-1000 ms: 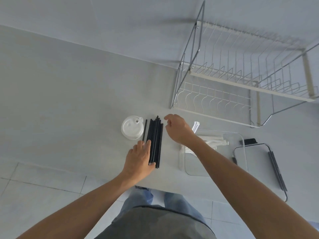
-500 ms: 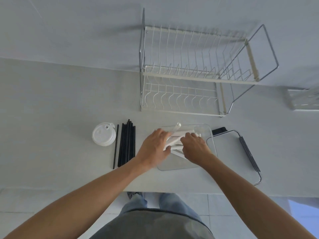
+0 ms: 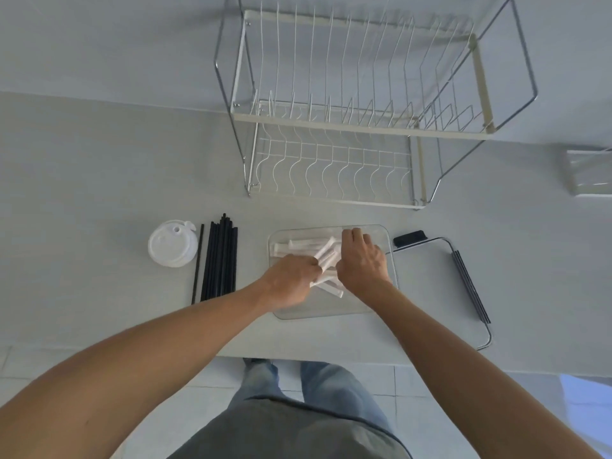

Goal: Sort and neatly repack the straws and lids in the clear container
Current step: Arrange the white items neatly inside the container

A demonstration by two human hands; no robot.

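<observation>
Both hands worked inside the clear container (image 3: 381, 303) on the desk (image 3: 99, 193): the left hand (image 3: 291, 283) and right hand (image 3: 362, 260) each curled around white wrapped straws (image 3: 326, 255). The step looked like gathering these; next, they would need aligning, while the black straws (image 3: 220, 256) and lids (image 3: 170, 243) waited outside, to the left.

Both hands are now inside the clear container (image 3: 387, 260): the left hand (image 3: 291, 279) has left the black straws (image 3: 220, 256) and grips white wrapped straws (image 3: 326, 256), while the right hand (image 3: 362, 260) has come from beside them onto that bundle.
</observation>
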